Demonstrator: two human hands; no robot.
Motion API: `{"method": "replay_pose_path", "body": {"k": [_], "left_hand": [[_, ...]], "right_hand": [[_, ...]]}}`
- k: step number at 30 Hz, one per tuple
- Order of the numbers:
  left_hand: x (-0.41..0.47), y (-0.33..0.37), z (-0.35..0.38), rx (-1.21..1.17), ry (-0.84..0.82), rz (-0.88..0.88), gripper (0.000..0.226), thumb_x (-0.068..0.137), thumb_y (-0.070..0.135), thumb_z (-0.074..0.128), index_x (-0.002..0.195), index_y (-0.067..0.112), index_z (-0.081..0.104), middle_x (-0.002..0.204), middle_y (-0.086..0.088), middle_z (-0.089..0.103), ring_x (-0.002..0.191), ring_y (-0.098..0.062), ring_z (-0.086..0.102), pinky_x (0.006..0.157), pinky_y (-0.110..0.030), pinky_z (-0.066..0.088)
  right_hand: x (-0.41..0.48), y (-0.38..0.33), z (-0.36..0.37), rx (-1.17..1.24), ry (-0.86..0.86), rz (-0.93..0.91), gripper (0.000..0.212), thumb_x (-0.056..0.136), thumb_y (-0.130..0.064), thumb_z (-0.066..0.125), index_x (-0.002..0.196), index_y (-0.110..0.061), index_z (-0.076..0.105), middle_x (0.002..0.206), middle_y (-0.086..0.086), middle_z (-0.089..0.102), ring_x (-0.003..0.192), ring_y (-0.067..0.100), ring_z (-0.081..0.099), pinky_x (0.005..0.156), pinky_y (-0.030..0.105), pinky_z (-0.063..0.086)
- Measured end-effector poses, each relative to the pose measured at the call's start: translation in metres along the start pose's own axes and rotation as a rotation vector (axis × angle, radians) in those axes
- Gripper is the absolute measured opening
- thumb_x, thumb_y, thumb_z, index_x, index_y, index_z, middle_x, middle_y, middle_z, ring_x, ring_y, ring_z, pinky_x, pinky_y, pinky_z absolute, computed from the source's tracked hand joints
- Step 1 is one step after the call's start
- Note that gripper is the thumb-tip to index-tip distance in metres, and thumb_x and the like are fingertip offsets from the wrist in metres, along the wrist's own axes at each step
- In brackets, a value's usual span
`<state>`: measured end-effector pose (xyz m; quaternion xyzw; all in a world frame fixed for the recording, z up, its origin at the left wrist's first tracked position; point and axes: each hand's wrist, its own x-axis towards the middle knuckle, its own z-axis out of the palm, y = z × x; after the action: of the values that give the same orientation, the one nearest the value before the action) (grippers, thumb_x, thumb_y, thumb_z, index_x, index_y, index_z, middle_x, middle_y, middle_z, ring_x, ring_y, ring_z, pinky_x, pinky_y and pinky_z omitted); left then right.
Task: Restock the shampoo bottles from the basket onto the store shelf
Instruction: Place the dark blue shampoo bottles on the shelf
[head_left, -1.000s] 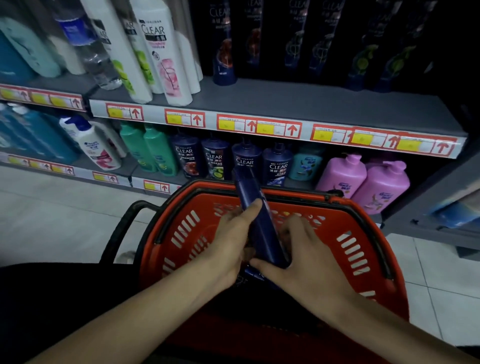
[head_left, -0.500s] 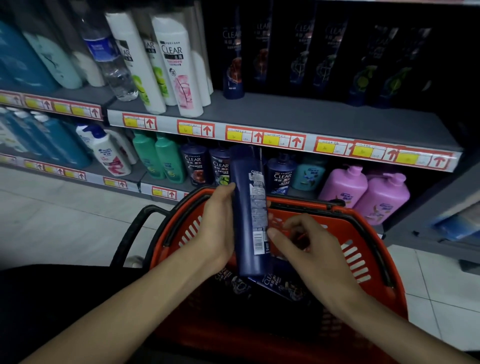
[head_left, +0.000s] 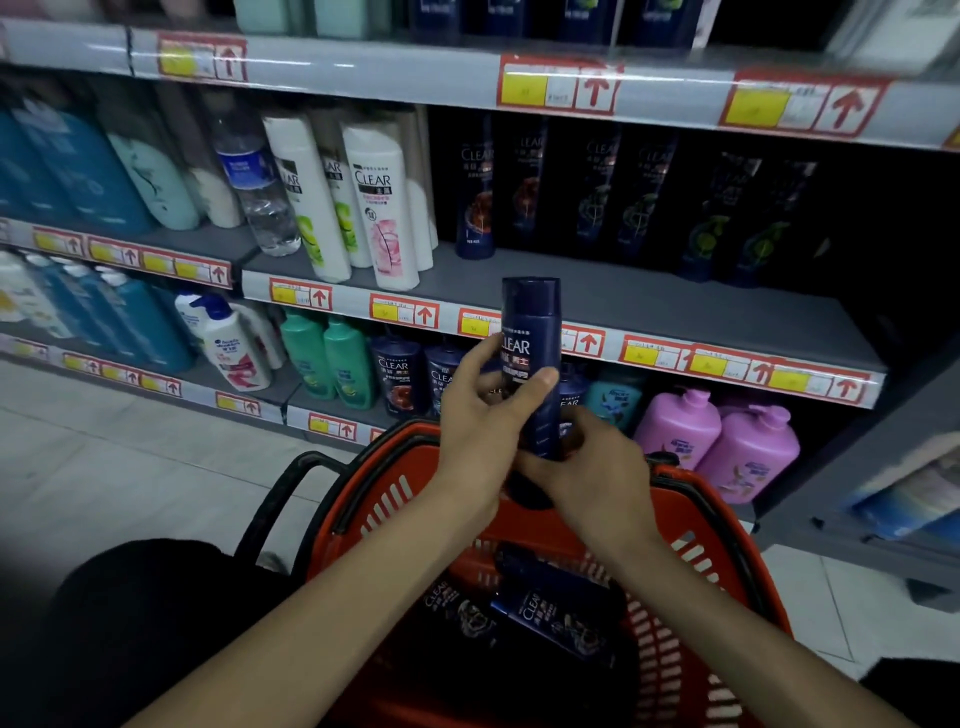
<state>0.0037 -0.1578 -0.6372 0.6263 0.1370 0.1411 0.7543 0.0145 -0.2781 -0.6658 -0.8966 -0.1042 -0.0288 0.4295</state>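
Left hand (head_left: 480, 436) and right hand (head_left: 597, 467) clasped the CLEAR shampoo bottle (head_left: 530, 322) upright, label outward, probably squaring it for the shelf (head_left: 649, 301)

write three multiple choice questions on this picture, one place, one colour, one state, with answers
1. Where is the dark blue plastic Clear shampoo bottle in the hands? A lying in the basket; B upright above the red plastic basket; C on the floor.
2. What colour are the two large pump bottles on the bottom shelf, right of the basket? A green; B pink; C white.
3. What is the left hand doing? A hanging idle; B touching a price tag; C gripping the bottle's middle.
Answers: 1 B, both hands hold it over the basket; 2 B, both look pink; 3 C, its thumb curls across the label while the right hand holds the base.
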Motion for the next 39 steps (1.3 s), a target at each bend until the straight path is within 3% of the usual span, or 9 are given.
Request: {"method": "replay_pose_path", "body": {"k": [3,9,12,17,25,28,31,35,39], "left_hand": [[0.008,0.006,0.005,0.048,0.015,0.079,0.059,0.082,0.015,0.087,0.131,0.032,0.060,0.105,0.004,0.071,0.091,0.002,0.069,0.076,-0.015,0.055],[0.044,0.029,0.001,0.252,-0.123,0.213,0.043,0.091,0.013,0.077,0.130,0.028,0.066,0.118,0.012,0.073,0.110,-0.002,0.066,0.097,-0.025,0.054],[0.064,0.039,0.006,0.326,-0.153,0.226,0.046,0.096,0.005,0.066,0.139,0.023,0.060,0.109,0.015,0.067,0.098,0.002,0.064,0.091,-0.021,0.052],[0.097,0.043,0.013,0.380,-0.202,0.230,0.056,0.099,-0.001,0.055,0.139,0.037,0.052,0.085,0.029,0.062,0.072,0.022,0.058,0.070,-0.004,0.047],[0.164,0.023,0.013,0.348,-0.229,0.200,0.070,0.095,-0.009,0.051,0.150,0.033,0.042,0.100,0.033,0.053,0.079,0.037,0.048,0.083,-0.008,0.045],[0.197,0.016,0.012,0.340,-0.202,0.194,0.067,0.095,-0.009,0.052,0.148,0.032,0.044,0.101,0.025,0.058,0.082,0.029,0.054,0.082,-0.011,0.047],[0.226,0.012,0.014,0.338,-0.194,0.169,0.069,0.096,-0.005,0.054,0.156,0.025,0.040,0.121,0.005,0.061,0.112,0.002,0.057,0.081,-0.005,0.043],[0.254,0.010,0.021,0.324,-0.189,0.161,0.074,0.095,-0.004,0.056,0.159,0.025,0.035,0.136,0.000,0.053,0.108,0.003,0.052,0.079,-0.008,0.043],[0.267,0.005,0.029,0.330,-0.183,0.162,0.073,0.095,-0.007,0.055,0.159,0.020,0.033,0.141,-0.003,0.051,0.131,-0.010,0.047,0.103,-0.020,0.040]], "right_hand": [[0.014,-0.005,0.004,0.110,0.020,-0.003,0.036,0.075,-0.038,0.083,0.104,-0.037,0.062,0.082,-0.025,0.065,0.073,-0.013,0.062,0.061,0.008,0.046],[0.063,-0.011,-0.008,0.238,0.121,-0.053,0.046,0.076,-0.027,0.088,0.117,-0.028,0.067,0.095,-0.014,0.075,0.082,-0.004,0.068,0.074,0.021,0.055],[0.098,-0.016,-0.015,0.279,0.172,-0.089,0.049,0.076,-0.029,0.089,0.119,-0.028,0.065,0.100,-0.012,0.077,0.090,0.003,0.073,0.082,0.039,0.061],[0.158,-0.023,-0.013,0.257,0.217,-0.105,0.050,0.076,-0.020,0.087,0.118,-0.031,0.062,0.105,-0.011,0.075,0.097,0.006,0.071,0.091,0.041,0.059],[0.230,-0.012,0.019,0.340,0.204,-0.097,0.056,0.080,-0.009,0.084,0.129,-0.021,0.060,0.109,-0.009,0.075,0.102,0.003,0.069,0.094,0.031,0.057],[0.258,-0.006,0.032,0.295,0.178,-0.118,0.054,0.083,-0.010,0.082,0.129,-0.023,0.059,0.114,-0.010,0.073,0.109,0.005,0.067,0.098,0.035,0.055],[0.286,-0.005,0.040,0.220,0.200,-0.107,0.039,0.085,-0.018,0.082,0.117,-0.020,0.061,0.109,-0.009,0.071,0.105,0.008,0.065,0.095,0.038,0.056],[0.310,-0.012,0.040,0.098,0.257,-0.058,0.026,0.088,-0.030,0.079,0.098,-0.014,0.060,0.081,-0.009,0.058,0.086,0.017,0.060,0.068,0.029,0.044],[0.323,-0.008,0.046,0.030,0.263,-0.050,0.031,0.090,-0.032,0.077,0.105,-0.009,0.061,0.088,0.004,0.066,0.087,0.025,0.064,0.069,0.034,0.051]]}}
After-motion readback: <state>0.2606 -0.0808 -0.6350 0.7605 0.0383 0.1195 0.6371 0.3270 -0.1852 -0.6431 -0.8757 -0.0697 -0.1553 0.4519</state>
